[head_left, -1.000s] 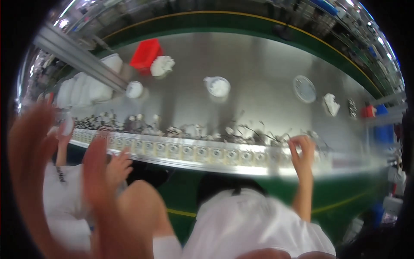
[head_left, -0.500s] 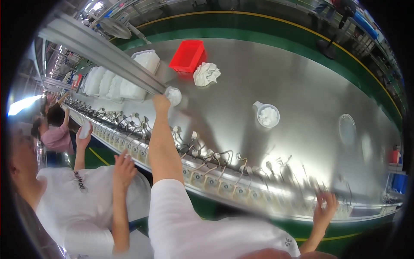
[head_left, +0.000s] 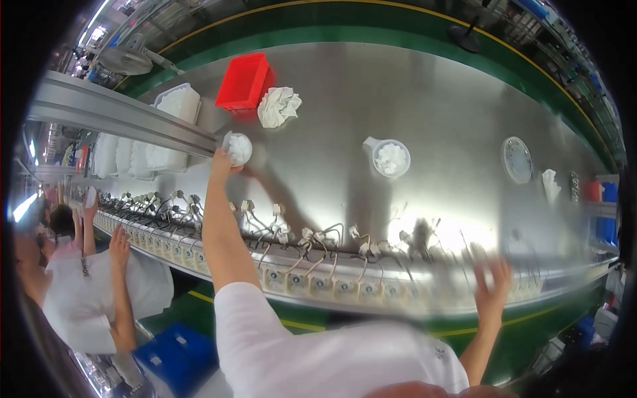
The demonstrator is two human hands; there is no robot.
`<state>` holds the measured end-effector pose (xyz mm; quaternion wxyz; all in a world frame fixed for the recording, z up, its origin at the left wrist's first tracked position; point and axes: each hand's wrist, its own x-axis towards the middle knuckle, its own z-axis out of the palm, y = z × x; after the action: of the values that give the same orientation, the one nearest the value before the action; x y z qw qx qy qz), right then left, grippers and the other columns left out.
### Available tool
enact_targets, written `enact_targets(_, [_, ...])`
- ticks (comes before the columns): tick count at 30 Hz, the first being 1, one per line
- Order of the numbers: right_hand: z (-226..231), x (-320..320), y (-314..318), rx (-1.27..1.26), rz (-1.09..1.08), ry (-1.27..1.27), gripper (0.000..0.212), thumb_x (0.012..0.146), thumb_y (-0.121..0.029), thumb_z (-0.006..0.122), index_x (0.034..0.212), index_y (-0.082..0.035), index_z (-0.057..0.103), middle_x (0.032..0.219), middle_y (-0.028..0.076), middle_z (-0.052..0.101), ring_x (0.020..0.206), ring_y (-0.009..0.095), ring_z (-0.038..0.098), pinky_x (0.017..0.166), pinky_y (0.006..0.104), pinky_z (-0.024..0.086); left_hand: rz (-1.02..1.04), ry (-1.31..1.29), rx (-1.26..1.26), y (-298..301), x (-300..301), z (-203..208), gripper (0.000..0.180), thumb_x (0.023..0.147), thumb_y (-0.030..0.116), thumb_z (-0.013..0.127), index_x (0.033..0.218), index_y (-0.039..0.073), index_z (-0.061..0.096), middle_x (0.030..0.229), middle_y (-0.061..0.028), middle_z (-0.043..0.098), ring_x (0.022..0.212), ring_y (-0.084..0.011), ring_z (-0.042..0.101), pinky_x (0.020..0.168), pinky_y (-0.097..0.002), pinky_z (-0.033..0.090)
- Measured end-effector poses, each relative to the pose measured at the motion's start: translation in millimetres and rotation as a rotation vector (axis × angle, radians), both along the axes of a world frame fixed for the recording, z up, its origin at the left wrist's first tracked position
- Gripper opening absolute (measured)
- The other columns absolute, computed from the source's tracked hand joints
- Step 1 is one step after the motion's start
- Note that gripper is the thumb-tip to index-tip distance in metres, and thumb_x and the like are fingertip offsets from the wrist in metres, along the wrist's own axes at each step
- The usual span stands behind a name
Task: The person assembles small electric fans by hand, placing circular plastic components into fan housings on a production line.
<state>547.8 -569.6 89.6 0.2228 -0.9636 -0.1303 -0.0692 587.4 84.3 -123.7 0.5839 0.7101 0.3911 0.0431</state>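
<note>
My left arm reaches far forward. At its end my left hand [head_left: 224, 163] is closed on the near side of a small white cup [head_left: 229, 144] filled with white pieces. My right hand [head_left: 492, 282] is over the right part of the near rail, beside dark upright wires [head_left: 476, 253]. Motion smears its fingers, so I cannot tell whether they hold anything. Below my hands runs a row of pale square parts [head_left: 321, 286] with cables and white connectors [head_left: 308, 235] lying over the table edge. A second white handled cup [head_left: 391, 159] with white pieces stands mid-table.
A red bin [head_left: 244, 83] and crumpled white cloth [head_left: 279, 107] lie at the far left, near white trays [head_left: 176, 106] and a metal post [head_left: 126, 116]. On the right is a clear round lid [head_left: 517, 160]. A co-worker [head_left: 99, 292] in white stands at my left.
The view has turned, so table things appear further left. My left hand remains at the cup. My right hand still moves by the wires, its fingers now more blurred.
</note>
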Motion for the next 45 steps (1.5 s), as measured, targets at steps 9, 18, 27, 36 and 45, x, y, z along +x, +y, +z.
enact_targets(9, [-30.5,23.0,91.2,0.758,0.257,0.568,0.034,0.096,-0.027,0.048,0.12,-0.004,0.052,0.105,0.011,0.061,0.095,0.018,0.06,0.076,0.0303,0.049,-0.4,-0.096,-0.087,-216.9,-6.1,139.9,0.033,0.089,0.007,0.036,0.121,0.002,0.044,0.104,-0.0192,0.059,0.074,-0.0273,0.066,0.054,-0.033,0.057])
enact_targets(18, [-34.4,3.9,92.8,1.02,0.211,0.811,0.059,0.098,-0.052,0.026,0.133,-0.007,0.042,0.115,0.011,0.056,0.096,0.018,0.06,0.076,0.0326,0.052,-0.551,-0.155,-0.142,-395.7,-79.2,180.2,0.028,0.09,0.011,0.039,0.114,-0.004,0.044,0.086,-0.0216,0.06,0.055,-0.0261,0.063,0.046,-0.031,0.053])
enact_targets(27, [-30.6,-15.3,48.5,1.028,0.196,1.185,0.058,0.096,-0.054,0.036,0.121,-0.005,0.055,0.11,0.005,0.062,0.096,0.012,0.06,0.077,0.0274,0.048,-0.219,-0.391,-1.238,-447.6,-126.5,181.5,0.053,0.093,0.045,0.048,0.128,0.005,0.045,0.117,-0.0124,0.057,0.105,-0.0257,0.059,0.087,-0.0421,0.051])
enact_targets(36, [-31.5,-32.8,60.8,0.705,0.272,0.687,0.064,0.095,-0.055,0.03,0.106,0.0,0.06,0.082,0.011,0.062,0.061,0.017,0.056,0.055,0.0297,0.046,-0.088,-0.434,-1.174,-441.3,-137.9,169.0,0.044,0.095,0.031,0.05,0.124,-0.003,0.049,0.113,-0.0144,0.059,0.104,-0.024,0.059,0.091,-0.0374,0.049])
enact_targets(45, [16.3,-52.6,70.5,0.183,0.551,-0.076,0.015,0.078,-0.012,0.068,0.091,-0.007,0.069,0.079,0.007,0.054,0.073,0.023,0.058,0.063,0.0351,0.047,-0.101,-0.495,-1.116,-407.6,-142.9,177.2,0.039,0.095,0.027,0.048,0.122,-0.001,0.051,0.11,-0.0131,0.059,0.102,-0.0223,0.059,0.09,-0.0354,0.048])
